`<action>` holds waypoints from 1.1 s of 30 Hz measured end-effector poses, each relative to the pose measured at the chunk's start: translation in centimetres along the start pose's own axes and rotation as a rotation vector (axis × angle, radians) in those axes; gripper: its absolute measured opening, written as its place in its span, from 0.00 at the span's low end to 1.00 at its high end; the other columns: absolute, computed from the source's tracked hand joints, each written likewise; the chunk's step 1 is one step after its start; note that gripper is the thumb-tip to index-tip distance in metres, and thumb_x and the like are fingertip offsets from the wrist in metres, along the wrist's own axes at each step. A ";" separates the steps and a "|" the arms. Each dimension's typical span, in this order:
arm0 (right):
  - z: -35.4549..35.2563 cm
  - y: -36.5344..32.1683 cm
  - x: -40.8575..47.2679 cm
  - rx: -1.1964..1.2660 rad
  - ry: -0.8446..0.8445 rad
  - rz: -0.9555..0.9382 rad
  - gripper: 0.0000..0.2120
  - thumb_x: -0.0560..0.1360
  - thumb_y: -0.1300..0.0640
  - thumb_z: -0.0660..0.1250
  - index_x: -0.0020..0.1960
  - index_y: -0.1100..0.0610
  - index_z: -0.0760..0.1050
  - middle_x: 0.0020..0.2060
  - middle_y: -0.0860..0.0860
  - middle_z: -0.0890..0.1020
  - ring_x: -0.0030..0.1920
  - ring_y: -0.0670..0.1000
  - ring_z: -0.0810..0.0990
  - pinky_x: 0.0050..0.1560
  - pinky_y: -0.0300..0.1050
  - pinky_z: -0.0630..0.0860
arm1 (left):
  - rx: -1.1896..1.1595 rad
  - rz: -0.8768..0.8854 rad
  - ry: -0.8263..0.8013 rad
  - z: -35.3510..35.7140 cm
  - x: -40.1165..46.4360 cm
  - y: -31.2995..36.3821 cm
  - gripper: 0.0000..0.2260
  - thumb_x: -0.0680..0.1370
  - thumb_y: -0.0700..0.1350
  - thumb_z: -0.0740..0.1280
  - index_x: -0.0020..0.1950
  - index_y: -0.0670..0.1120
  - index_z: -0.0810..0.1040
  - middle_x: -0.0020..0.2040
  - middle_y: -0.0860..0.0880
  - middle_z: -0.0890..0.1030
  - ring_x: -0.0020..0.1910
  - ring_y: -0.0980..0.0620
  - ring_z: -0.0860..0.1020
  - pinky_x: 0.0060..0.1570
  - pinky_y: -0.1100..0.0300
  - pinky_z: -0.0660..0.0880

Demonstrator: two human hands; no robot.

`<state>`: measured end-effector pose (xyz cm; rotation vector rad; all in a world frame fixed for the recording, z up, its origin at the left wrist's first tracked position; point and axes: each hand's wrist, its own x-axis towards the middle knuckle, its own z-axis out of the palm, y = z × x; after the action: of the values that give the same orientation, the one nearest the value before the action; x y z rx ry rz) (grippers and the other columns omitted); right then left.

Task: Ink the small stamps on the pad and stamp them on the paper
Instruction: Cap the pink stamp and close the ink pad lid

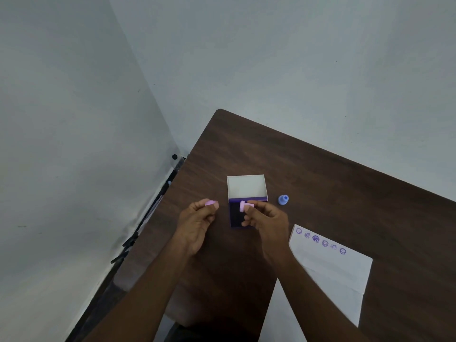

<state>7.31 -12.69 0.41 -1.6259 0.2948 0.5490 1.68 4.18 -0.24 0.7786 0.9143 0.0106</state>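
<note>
right hand (265,218): fingers (249,222) closed round a small pink stamp (244,206), held on its side above the dark ink pad (235,215), face turned toward the left. whether the face touches the pad cannot be told from this view; it appears just clear of it.

left hand (197,222): fingers curled shut on a second pink piece (211,203), possibly a cap or another stamp; the view is too small to say which. it hangs over bare tabletop (333,188), just left of the pad.

the pad sits in an opened case, its white lid (246,187) standing behind. a blue stamp (283,199) rests on the tabletop just right of the case, untouched. the paper (333,267) lies to the right, near the table edge, with a row of six purple prints along its far border.

risks, judged from here:
- stamp tilted when pressed to the pad: uneven inking, patchy print.
- case is not steadied by either hand: a firm press could shift it.
- paper is loose and partly overhangs: it may slide under the stamp and smear.
- new print set too near the row: overlap.
</note>
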 end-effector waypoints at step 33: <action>-0.1 0.7 0.2 0.182 -0.148 0.086 0.17 0.63 0.53 0.76 0.50 0.56 0.83 0.42 0.55 0.87 0.42 0.58 0.86 0.44 0.47 0.83 | 0.559 0.295 -0.349 1.8 -0.6 -0.3 0.13 0.71 0.43 0.75 0.55 0.48 0.84 0.51 0.49 0.85 0.52 0.51 0.82 0.50 0.61 0.79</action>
<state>7.09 -12.82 -0.30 -1.3944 0.2960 0.6849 2.52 2.67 0.61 1.3827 0.4602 -0.1240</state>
